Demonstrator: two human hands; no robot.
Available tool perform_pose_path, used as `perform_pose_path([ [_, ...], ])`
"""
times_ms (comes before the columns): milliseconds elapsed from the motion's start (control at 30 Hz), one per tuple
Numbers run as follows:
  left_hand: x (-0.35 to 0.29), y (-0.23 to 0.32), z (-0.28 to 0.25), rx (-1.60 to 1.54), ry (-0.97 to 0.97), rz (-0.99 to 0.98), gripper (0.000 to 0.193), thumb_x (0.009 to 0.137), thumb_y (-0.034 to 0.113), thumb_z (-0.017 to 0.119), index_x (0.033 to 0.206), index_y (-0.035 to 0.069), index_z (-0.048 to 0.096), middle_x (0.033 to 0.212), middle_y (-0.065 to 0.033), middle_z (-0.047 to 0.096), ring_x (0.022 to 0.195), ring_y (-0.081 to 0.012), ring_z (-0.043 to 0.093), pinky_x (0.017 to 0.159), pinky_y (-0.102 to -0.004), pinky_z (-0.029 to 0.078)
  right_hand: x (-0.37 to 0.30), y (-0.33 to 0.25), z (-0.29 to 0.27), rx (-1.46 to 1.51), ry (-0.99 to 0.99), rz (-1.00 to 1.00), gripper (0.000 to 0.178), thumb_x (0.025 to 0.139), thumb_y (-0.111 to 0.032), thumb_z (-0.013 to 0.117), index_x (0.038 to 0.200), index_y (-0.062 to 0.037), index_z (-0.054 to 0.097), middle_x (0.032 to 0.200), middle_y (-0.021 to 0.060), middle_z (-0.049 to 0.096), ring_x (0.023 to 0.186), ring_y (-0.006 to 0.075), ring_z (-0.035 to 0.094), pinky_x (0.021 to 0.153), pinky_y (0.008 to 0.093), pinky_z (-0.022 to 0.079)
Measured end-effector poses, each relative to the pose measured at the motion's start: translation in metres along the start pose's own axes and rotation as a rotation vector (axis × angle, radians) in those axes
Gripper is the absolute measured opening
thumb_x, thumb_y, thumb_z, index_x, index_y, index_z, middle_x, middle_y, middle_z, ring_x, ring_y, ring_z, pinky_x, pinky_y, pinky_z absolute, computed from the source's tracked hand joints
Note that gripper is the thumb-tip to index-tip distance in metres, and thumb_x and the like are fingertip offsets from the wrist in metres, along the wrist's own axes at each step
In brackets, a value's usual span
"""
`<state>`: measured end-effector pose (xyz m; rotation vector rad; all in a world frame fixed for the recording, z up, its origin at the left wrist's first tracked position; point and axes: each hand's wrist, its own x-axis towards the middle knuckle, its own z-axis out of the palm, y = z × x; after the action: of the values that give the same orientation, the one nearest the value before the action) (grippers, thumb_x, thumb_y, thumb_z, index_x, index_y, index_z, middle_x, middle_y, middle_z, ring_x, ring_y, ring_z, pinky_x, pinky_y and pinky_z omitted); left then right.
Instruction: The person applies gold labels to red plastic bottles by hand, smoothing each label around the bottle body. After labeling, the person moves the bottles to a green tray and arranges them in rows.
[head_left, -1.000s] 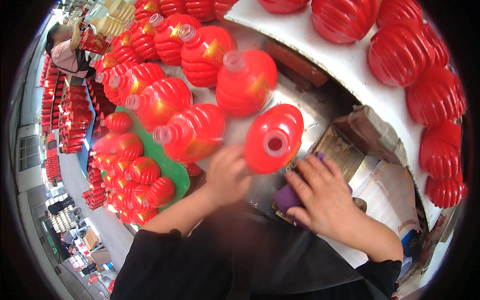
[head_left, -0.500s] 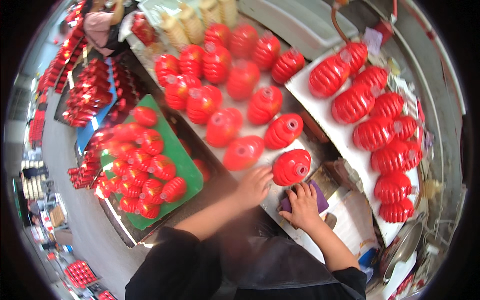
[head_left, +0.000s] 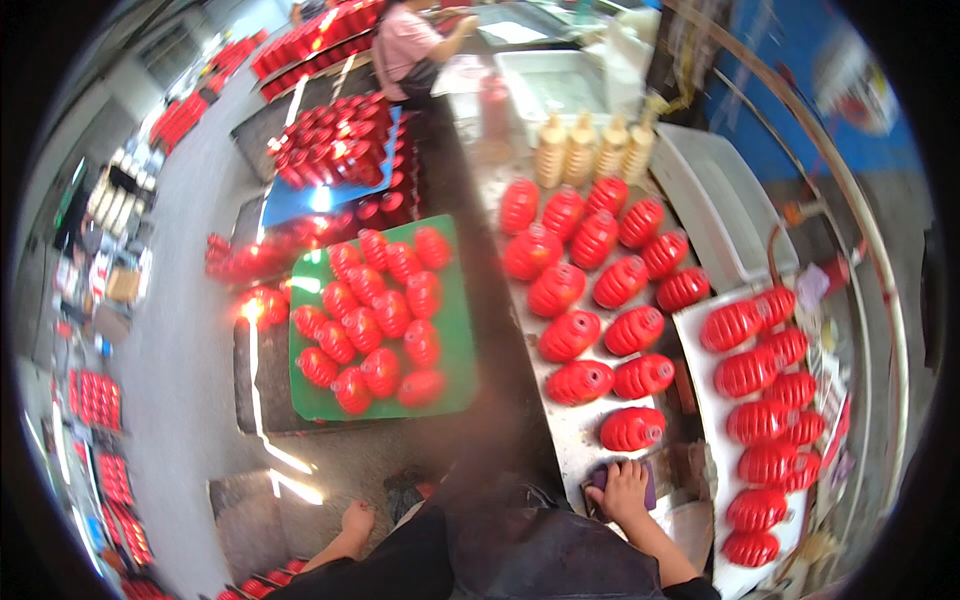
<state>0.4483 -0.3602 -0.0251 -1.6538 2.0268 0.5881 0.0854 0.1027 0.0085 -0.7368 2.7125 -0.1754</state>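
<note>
The right hand is laid palm down on a purple pad at the near end of the counter, its fingers spread flat and pointing away; nothing is gripped, and the pad is only pressed on or rested upon. The forearm runs back from it to the lower right edge, where a dark sleeve begins. The left hand is hung low at the person's left side, well apart from the counter, above the grey floor; it is small and blurred, so whether it is open or closed cannot be told.

Just beyond the right hand's fingertips, apart from them, a red ribbed lantern is lying on its side, its round end cap turned to the right. More red lanterns are set in two loose rows farther along the counter, running away toward a few pale yellow ribbed ones at the far end. To the right, a white board carries another column of red lanterns. To the left, lower down, a green tray is filled with further red lanterns.

Most of the purple pad is covered by the hand, so its shape cannot be made out. The dark lap of the person is blurred. At the far end another person in a pink top is standing.
</note>
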Motion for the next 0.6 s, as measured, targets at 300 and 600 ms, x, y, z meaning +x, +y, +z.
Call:
perform_pose_path([
  [300,0.059,0.058,0.045,-0.876,-0.301,-0.038,0.038,0.093,0.017,0.071,0.128,0.004,0.065,0.101,-0.0094,0.073,0.091,-0.0203,0.07,0.08,-0.0342,0.055,0.097,-0.016,0.004,-0.101,0.07,-0.2,0.065,0.08,-0.059,0.072,0.121,-0.0075,0.064,0.108,0.02,0.063,0.103,0.0415,0.06,0.102,0.0596,0.042],
  [600,0.068,0.045,-0.029,-0.935,0.05,-0.12,0.04,0.089,0.018,0.075,0.125,0.004,0.066,0.102,-0.0111,0.074,0.092,-0.0236,0.071,0.083,-0.0357,0.056,0.251,-0.181,-0.021,0.063,-0.187,-0.417,0.064,0.081,-0.057,0.072,0.12,-0.0071,0.064,0.107,0.0202,0.063,0.102,0.0414,0.06,0.101,0.0593,0.043],
])
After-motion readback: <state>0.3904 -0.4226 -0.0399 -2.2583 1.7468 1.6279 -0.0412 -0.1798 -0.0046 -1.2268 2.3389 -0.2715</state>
